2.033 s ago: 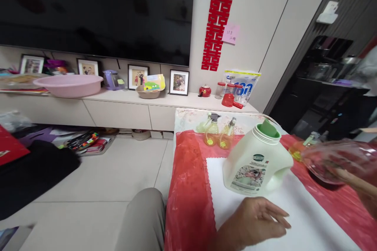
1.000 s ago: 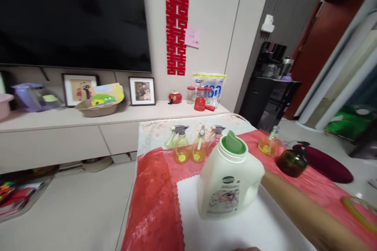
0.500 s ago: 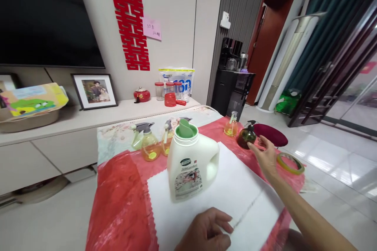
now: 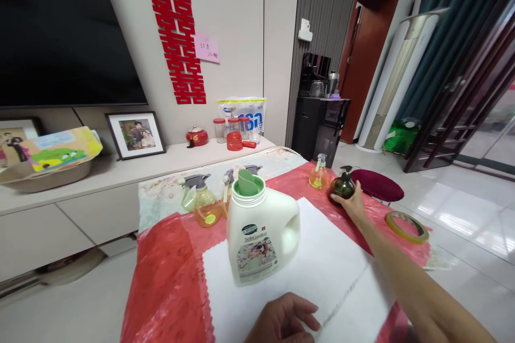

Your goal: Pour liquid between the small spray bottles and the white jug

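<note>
My right hand (image 4: 354, 205) reaches across the table and wraps round a round dark green pump bottle (image 4: 341, 186) at the far right edge. My left hand (image 4: 284, 321) rests on the white paper sheet (image 4: 322, 268) near the front, fingers loosely curled, holding nothing. A white detergent jug (image 4: 259, 230) with an open green spout stands on the sheet between my hands. Behind it stand small spray bottles (image 4: 203, 206) with yellow liquid, and another small yellow bottle (image 4: 318, 176) is next to the green one.
The table wears a red plastic cover (image 4: 169, 278). A roll of tape (image 4: 406, 225) lies at its right edge and a maroon cushion (image 4: 378, 188) sits beyond. A low cabinet (image 4: 100, 193) with photo frames, jars and a red teapot runs along the wall.
My right hand has reached forward and closed round the dark green pump bottle. The view has swung right, then settled. My left hand stays on the white sheet.
</note>
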A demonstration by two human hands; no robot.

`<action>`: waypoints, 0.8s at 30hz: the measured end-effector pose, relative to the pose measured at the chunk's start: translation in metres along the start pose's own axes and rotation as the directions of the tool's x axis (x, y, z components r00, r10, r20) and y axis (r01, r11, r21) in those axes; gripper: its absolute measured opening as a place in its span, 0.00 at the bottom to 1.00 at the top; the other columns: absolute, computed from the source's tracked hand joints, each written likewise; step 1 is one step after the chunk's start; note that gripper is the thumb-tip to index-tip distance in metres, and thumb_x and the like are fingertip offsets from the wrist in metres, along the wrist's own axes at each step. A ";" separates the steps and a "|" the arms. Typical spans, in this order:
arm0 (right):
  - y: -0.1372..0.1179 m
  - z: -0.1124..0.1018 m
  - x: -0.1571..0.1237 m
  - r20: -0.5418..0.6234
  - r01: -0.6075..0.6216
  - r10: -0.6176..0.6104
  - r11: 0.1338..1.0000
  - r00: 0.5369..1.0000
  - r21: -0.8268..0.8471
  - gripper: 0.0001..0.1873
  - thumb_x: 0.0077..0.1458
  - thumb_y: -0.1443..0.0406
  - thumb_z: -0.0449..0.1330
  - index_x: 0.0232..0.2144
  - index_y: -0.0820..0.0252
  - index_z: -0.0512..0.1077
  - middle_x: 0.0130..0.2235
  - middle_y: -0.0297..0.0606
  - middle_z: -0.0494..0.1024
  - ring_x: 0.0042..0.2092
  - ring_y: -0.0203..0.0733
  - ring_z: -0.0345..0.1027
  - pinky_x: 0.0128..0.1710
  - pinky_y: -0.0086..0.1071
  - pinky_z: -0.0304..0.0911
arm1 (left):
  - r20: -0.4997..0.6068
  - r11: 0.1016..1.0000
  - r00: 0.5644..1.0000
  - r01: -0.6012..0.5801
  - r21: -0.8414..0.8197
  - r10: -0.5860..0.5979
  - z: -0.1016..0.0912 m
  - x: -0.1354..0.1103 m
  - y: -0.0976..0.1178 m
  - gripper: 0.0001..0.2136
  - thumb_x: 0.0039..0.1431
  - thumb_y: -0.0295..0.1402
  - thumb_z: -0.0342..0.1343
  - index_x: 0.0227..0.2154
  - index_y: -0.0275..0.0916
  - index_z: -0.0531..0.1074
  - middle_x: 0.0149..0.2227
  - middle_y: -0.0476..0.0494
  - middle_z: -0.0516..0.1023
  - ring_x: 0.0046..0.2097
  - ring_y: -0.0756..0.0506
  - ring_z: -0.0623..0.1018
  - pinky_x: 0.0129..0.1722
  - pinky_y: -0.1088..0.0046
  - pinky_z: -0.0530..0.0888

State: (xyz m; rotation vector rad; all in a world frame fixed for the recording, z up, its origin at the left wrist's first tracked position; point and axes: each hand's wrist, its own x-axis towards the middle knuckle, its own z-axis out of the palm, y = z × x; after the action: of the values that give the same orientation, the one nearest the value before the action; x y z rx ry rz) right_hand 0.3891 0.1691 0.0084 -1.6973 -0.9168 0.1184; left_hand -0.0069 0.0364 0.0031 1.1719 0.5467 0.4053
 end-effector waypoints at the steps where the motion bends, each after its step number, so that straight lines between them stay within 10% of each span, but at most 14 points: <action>1: -0.001 0.001 0.000 -0.006 -0.021 0.021 1.000 1.000 0.011 0.34 0.63 0.55 0.61 0.66 0.61 0.58 0.63 0.49 0.61 0.63 0.52 0.57 0.64 0.54 0.55 | 0.005 1.000 1.000 0.000 0.003 0.000 0.000 0.000 -0.001 0.24 0.50 0.44 0.70 0.48 0.40 0.75 0.46 0.42 0.81 0.35 0.51 0.74 0.38 0.71 0.66; 8: -0.032 -0.012 -0.011 0.021 -0.057 0.055 0.986 0.998 0.156 0.39 0.54 0.55 0.67 0.63 0.63 0.61 0.58 0.48 0.67 0.58 0.50 0.64 0.63 0.53 0.57 | -0.003 1.000 1.000 -0.021 -0.018 0.021 0.001 -0.002 0.004 0.26 0.48 0.46 0.71 0.48 0.40 0.75 0.46 0.41 0.81 0.36 0.51 0.74 0.39 0.71 0.66; 14: -0.086 -0.058 -0.065 0.342 -0.069 -0.057 0.936 0.938 0.345 0.54 0.35 0.53 0.74 0.63 0.58 0.60 0.57 0.48 0.71 0.55 0.54 0.69 0.56 0.47 0.67 | -0.170 0.987 0.974 -0.157 -0.035 0.149 0.010 -0.007 0.019 0.29 0.46 0.52 0.71 0.46 0.38 0.77 0.45 0.38 0.81 0.38 0.47 0.77 0.42 0.67 0.71; 18: -0.107 -0.089 -0.140 0.565 -0.164 -0.095 0.906 0.819 0.390 0.56 0.35 0.52 0.74 0.64 0.60 0.60 0.57 0.53 0.71 0.55 0.58 0.70 0.53 0.46 0.70 | -0.325 0.950 0.912 -0.296 -0.099 0.251 0.016 -0.014 0.036 0.24 0.48 0.51 0.70 0.42 0.39 0.80 0.43 0.37 0.83 0.45 0.42 0.79 0.50 0.62 0.73; 24: -0.137 -0.094 -0.237 0.903 -0.429 -0.104 0.853 0.418 0.297 0.61 0.31 0.50 0.76 0.67 0.54 0.60 0.64 0.45 0.63 0.65 0.59 0.58 0.65 0.43 0.57 | -0.361 0.890 0.849 -0.445 -0.098 0.385 0.021 -0.028 0.052 0.22 0.49 0.51 0.69 0.43 0.44 0.82 0.51 0.39 0.82 0.57 0.36 0.76 0.63 0.55 0.66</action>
State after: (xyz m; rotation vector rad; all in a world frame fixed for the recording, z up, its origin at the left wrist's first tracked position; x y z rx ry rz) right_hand 0.2050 -0.0446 0.0712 -1.1260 -1.3221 1.4477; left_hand -0.0175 0.0228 0.0634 1.0490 0.5299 1.0253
